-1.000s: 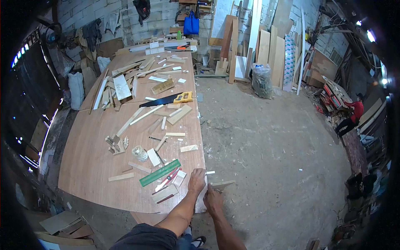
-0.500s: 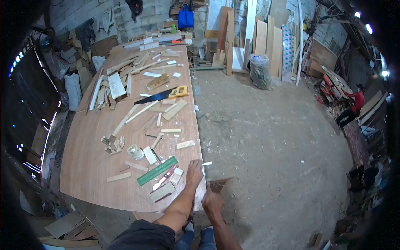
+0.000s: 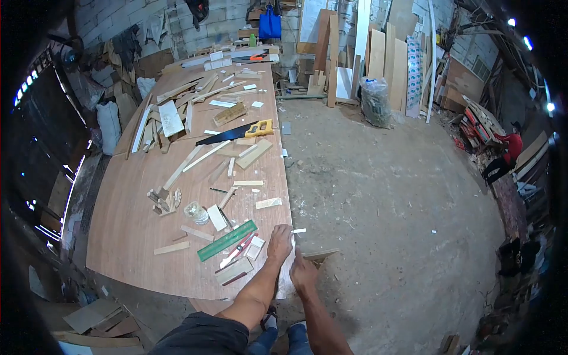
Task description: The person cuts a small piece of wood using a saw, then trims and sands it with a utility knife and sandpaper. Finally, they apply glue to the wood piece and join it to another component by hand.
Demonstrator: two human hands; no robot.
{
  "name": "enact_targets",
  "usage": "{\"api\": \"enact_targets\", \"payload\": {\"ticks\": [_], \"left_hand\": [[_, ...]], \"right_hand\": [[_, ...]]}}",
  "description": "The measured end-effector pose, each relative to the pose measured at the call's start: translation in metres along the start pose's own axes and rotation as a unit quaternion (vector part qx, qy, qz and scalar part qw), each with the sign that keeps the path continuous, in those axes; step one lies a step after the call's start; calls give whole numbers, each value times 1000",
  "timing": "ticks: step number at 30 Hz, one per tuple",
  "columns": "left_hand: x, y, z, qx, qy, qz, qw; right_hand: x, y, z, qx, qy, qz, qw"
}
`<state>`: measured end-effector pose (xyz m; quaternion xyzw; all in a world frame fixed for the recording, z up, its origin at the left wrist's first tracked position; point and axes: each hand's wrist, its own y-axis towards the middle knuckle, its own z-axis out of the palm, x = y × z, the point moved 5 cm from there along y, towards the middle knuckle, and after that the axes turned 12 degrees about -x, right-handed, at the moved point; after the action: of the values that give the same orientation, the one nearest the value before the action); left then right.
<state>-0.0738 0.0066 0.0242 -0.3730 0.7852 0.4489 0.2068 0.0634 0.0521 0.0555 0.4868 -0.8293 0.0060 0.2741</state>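
Observation:
My left hand (image 3: 280,244) is at the right edge of the table, its fingers curled down around a short white strip (image 3: 300,231) whose end sticks out past the edge. Just beyond the edge and lower, my right hand (image 3: 303,276) is closed with the thumb on top; what it grips is hidden. Beside it shows a brown flat piece (image 3: 322,255), and I cannot tell whether the hand touches it. Left of my hands lie a green ruler-like strip (image 3: 227,241), a red-and-white cutter (image 3: 238,251) and a small white block (image 3: 254,248).
The wooden table (image 3: 133,236) carries a clear jar (image 3: 196,213), a yellow-handled saw (image 3: 236,131) and a heap of wood offcuts (image 3: 171,118). A filled plastic bag (image 3: 376,102) stands on the floor near leaning boards. A person in red (image 3: 510,145) is far right.
The view has shifted slightly. My left hand stays on the strip at the table edge. My right hand has moved slightly upward, and the brown piece beside it shows a lighter, narrower edge.

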Motion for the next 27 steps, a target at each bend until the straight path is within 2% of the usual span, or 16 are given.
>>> {"api": "enact_targets", "payload": {"ticks": [2, 5, 6, 8, 9, 10, 12, 13, 16, 18, 20, 22, 27], "left_hand": [[2, -3, 2, 18, 26, -10, 999], [1, -7, 2, 24, 22, -18, 999], [1, -2, 1, 17, 16, -11, 1000], [0, 2, -1, 22, 12, -15, 1000], [0, 0, -1, 33, 5, -17, 999], [0, -2, 0, 39, 7, -19, 999], [1, -1, 0, 27, 9, -23, 999], [4, 1, 1, 25, 7, -28, 999], [6, -2, 3, 26, 12, -24, 999], [7, -3, 4, 22, 2, -11, 1000], [9, -4, 6, 31, 7, -11, 999], [5, -2, 2, -15, 4, 6, 1000], [10, -1, 6, -1, 10, -2, 1000]], "right_hand": [[8, -20, -20, 87, -44, 74, 992], [1, -26, -9, 81, -45, 77, 993], [-3, -17, -1, 81, -45, 75, 993], [-1, 15, 10, 18, -22, -11, 1000], [-6, 21, 19, 81, -43, 26, 995], [-1, 11, 11, 85, -41, 31, 995], [9, -8, -13, 151, -64, 100, 981], [10, -9, -13, 155, -68, 97, 981], [6, -5, -6, 127, -61, 101, 985], [4, 23, 10, 21, 5, 44, 999], [2, 9, 9, 43, -14, 58, 997], [16, -12, -24, 65, -20, 89, 994], [-2, 20, 14, 62, -27, 57, 996]]}}
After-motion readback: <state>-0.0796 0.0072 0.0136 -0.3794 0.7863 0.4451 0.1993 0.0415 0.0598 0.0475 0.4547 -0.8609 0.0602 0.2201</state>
